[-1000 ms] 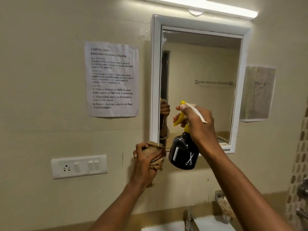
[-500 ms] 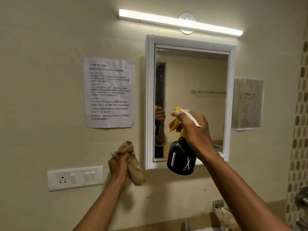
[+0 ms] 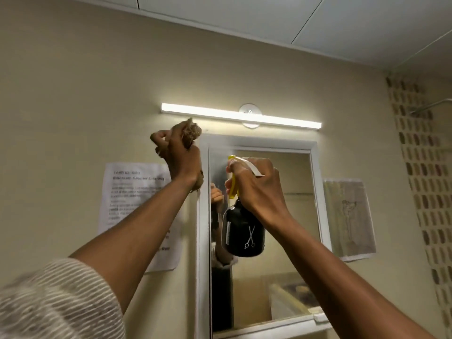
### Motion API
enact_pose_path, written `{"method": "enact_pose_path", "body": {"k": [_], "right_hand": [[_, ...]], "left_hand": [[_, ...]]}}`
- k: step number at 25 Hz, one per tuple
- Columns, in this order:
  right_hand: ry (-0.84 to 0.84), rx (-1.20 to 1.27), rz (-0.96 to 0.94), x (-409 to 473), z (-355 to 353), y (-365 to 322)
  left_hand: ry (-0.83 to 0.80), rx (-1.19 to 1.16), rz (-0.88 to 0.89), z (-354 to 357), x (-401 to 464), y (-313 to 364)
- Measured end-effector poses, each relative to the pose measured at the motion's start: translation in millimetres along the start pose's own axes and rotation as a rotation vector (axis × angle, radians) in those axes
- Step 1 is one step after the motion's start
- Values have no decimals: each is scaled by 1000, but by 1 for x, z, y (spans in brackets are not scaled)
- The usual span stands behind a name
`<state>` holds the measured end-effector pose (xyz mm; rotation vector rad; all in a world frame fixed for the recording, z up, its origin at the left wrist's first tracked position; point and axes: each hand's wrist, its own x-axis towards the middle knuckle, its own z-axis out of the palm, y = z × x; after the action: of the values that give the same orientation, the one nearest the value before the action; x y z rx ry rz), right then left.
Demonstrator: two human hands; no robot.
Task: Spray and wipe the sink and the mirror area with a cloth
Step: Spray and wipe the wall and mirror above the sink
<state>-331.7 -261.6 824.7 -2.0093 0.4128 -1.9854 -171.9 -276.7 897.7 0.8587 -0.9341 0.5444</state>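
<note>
Striped sleeve point(image 3: 56, 299) blurs at the near left corner. Beyond it, the left hand point(image 3: 179, 157) is closed tight round a bunched brown cloth point(image 3: 192, 130), raised beside the mirror's top-left corner. The right hand point(image 3: 254, 189) is wrapped round the neck of a black bottle point(image 3: 241, 237), fingers on its yellow trigger, nozzle aimed at the mirror point(image 3: 288, 216). A faint haze hangs at the upper glass, so spraying looks under way. Wiping the mirror seems yet to come; the sink is out of view, its state unknown. A light point(image 3: 241, 116) glows above.
</note>
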Motion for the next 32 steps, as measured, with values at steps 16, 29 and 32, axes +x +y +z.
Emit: {"method": "enact_pose_path", "body": {"k": [16,29,32], "right_hand": [[219,-155,341,40,-98,53],[214,-216,417,51,-166,81],[187,-218,397,51,-181,81]], "left_hand": [[-369,463,398,120,9,10],[-433,443,463,247,-34,29],[-506,370,434,276,-53,43]]}}
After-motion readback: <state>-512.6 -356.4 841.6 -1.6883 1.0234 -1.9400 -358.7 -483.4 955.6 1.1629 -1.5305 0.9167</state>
